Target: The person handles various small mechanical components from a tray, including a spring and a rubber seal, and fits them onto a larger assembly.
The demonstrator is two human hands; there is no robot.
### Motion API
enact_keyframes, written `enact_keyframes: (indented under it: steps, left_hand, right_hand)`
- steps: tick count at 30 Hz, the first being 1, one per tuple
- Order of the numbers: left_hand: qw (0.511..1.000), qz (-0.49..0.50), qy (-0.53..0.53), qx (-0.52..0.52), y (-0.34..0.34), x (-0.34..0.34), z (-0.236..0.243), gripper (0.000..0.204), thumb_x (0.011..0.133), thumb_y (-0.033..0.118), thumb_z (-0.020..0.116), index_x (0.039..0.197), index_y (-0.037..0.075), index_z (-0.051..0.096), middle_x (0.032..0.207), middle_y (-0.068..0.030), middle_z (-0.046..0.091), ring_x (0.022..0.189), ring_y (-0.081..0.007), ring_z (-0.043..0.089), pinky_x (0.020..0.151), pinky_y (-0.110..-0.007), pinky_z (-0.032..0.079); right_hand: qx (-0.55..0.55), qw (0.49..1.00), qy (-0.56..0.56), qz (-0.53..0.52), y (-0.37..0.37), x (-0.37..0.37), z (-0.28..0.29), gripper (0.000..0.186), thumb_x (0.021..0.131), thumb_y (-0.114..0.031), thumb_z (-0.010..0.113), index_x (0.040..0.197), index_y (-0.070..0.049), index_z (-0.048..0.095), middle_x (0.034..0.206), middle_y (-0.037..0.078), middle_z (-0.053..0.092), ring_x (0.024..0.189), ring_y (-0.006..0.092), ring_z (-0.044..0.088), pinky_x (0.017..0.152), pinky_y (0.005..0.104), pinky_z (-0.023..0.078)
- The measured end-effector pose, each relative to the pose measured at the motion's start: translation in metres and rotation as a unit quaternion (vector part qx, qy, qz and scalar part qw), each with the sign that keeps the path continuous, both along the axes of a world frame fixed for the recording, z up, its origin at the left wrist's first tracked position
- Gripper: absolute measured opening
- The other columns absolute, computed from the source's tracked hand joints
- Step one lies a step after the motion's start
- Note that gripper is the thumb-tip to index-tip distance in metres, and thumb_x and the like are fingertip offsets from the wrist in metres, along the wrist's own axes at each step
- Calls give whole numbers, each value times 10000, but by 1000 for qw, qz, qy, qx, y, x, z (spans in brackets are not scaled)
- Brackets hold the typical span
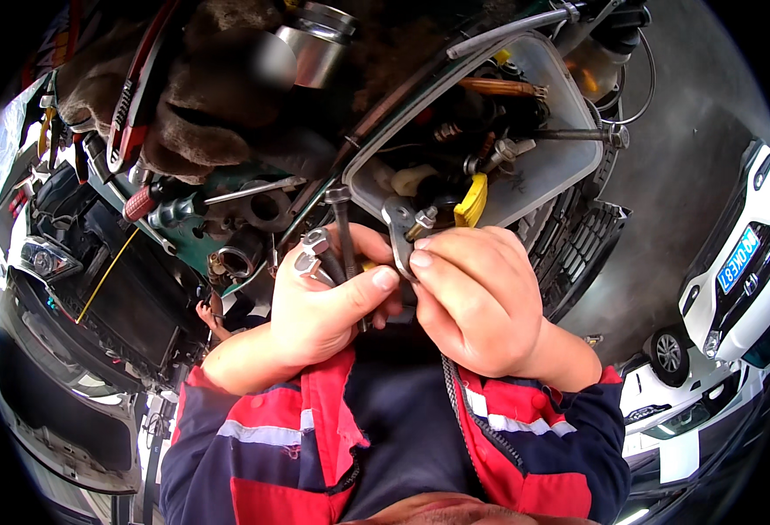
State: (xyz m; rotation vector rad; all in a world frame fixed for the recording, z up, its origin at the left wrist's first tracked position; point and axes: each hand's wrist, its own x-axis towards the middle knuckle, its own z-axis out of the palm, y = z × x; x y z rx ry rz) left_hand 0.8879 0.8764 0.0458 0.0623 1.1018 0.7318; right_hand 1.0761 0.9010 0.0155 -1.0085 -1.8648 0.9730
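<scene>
In front of the person's chest, at the near edge of a clear plastic bin (575,101), two bare hands work close together with small metal parts. The left hand (323,306) is closed around a long dark bolt (343,229), which stands nearly upright with its head on top, and it also holds some shiny hexagonal hardware (315,243) near the thumb. The right hand (481,297) pinches a flat metal bracket (398,223) between thumb and fingers. A small bolt (421,221) appears just beside this bracket; whether it passes through a hole there, one cannot tell.

As for the progress, the work seems to be in the middle: several parts are in the hands, but the long bolt and the bracket look separate, and no finished joint between them is visible. Inside the bin lie many mixed parts, among them a yellow piece (471,203); how many of them are still needed, the view does not show. To the left, metal rings (238,255) and a red-handled tool (140,203) lie untouched
</scene>
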Motion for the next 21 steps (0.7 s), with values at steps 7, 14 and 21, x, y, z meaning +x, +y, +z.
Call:
enact_keyframes:
  steps: [7,14,21]
  left_hand:
    - [982,125,-139,32,-10,3,-11,538,851,403,716,1143,-8,529,1061,-204,642,971,-239,632,883,-376,514]
    - [984,97,-138,51,-6,-7,-16,221,814,112,679,967,19,549,879,-168,603,762,-235,627,600,-311,518]
    - [979,108,-165,60,-7,-1,-18,265,823,245,656,951,50,530,838,-140,556,716,-292,592,534,-335,483]
  right_hand:
    - [103,990,-12,95,0,-10,24,252,738,-184,633,960,-68,654,979,63,639,873,217,635,727,310,474]
    - [51,982,-171,56,49,5,23,214,695,-124,694,901,-80,658,898,19,599,836,213,580,750,353,405]
    - [14,892,-447,69,72,-28,20,203,709,-133,713,909,-153,685,883,2,554,849,211,523,794,375,365]
